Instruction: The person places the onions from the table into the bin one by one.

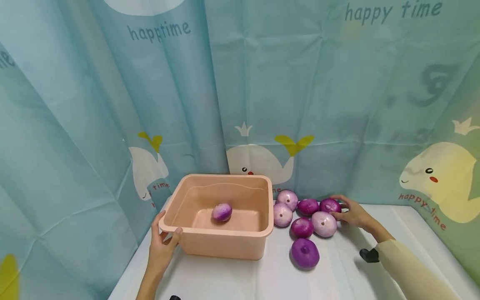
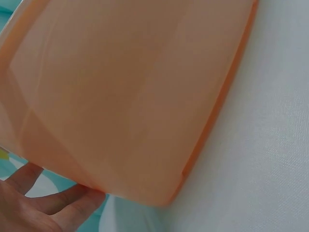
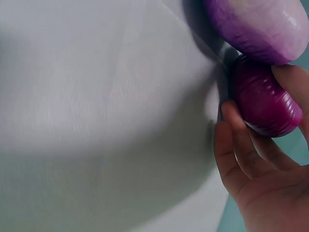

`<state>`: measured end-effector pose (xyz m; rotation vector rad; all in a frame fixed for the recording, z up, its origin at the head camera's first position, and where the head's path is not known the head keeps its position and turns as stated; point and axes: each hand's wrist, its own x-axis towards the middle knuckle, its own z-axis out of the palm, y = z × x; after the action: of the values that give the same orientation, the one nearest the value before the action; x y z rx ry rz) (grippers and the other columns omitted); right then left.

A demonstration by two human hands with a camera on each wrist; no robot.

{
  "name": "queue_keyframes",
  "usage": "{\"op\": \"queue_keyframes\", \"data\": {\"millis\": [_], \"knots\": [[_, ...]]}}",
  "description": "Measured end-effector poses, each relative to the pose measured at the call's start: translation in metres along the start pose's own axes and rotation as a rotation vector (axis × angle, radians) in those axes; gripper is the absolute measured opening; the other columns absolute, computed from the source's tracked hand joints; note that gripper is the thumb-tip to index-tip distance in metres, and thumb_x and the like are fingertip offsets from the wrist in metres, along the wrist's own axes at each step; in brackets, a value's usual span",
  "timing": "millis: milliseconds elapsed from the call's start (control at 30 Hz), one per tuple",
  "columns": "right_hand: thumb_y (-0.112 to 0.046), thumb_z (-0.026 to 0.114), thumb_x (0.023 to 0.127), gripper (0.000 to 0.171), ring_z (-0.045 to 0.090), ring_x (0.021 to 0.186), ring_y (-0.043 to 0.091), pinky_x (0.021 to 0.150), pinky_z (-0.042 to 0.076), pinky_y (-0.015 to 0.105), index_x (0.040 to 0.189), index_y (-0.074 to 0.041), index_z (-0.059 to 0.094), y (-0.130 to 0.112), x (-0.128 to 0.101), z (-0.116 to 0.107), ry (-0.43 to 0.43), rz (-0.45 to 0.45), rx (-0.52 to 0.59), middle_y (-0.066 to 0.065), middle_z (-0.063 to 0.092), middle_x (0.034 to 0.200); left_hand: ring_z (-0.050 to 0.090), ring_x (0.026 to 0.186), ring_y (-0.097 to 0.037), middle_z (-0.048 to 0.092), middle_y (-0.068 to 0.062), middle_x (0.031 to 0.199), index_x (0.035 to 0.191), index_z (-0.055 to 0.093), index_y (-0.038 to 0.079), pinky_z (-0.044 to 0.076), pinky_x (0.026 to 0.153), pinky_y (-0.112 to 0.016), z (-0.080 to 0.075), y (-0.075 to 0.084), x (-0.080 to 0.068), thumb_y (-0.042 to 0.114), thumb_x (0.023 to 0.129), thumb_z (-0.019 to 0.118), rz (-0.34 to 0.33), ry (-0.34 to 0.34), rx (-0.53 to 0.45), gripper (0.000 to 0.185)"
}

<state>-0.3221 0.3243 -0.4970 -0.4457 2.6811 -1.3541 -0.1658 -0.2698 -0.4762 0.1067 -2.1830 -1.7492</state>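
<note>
While that right hand [image 1: 352, 214] curls round the dark onion [image 1: 330, 205] at the pile's back, lift straight up, keeping left hand [image 1: 162, 246] clamped on the tub [image 1: 221, 246] corner.

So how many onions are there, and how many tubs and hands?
Onions on the table: 7 (dark purple; pale)
Onion in the tub: 1
Peach plastic tub: 1
Hands: 2 (left hand, right hand)
Total: 11
</note>
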Motion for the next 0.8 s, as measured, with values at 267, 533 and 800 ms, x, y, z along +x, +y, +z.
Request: {"op": "queue_keyframes", "data": {"millis": [267, 533, 800], "knots": [[-0.013, 0.081, 0.089, 0.063, 0.069, 0.083, 0.029, 0.064, 0.057, 0.033, 0.140, 0.004, 0.047, -0.021, 0.003, -0.024, -0.045, -0.081, -0.106, 0.037, 0.060, 0.117, 0.053, 0.117, -0.002, 0.027, -0.010, 0.161, 0.163, 0.017, 0.030, 0.056, 0.082, -0.023, 0.001, -0.004, 0.001, 0.021, 0.103, 0.063, -0.011, 0.010, 0.027, 0.076], [-0.009, 0.081, 0.088, 0.060, 0.070, 0.079, 0.021, 0.065, 0.057, 0.029, 0.138, 0.002, 0.050, -0.063, 0.002, -0.048, -0.044, -0.243, -0.171, 0.027, 0.062, 0.113, 0.050, 0.120, -0.002, 0.028, -0.010, 0.161, 0.163, 0.018, 0.029, 0.054, 0.080, -0.017, 0.001, -0.005, 0.002, 0.018, 0.103, 0.063, 0.012, 0.026, 0.032, 0.076], [-0.010, 0.083, 0.088, 0.060, 0.069, 0.081, 0.014, 0.066, 0.058, 0.027, 0.140, -0.006, 0.053, -0.103, -0.001, -0.057, 0.129, -0.341, -0.172, 0.019, 0.063, 0.113, 0.053, 0.114, 0.005, 0.028, -0.011, 0.160, 0.163, 0.017, 0.028, 0.055, 0.080, -0.019, 0.000, -0.003, 0.000, 0.017, 0.103, 0.063, 0.009, 0.020, 0.014, 0.076]]}}
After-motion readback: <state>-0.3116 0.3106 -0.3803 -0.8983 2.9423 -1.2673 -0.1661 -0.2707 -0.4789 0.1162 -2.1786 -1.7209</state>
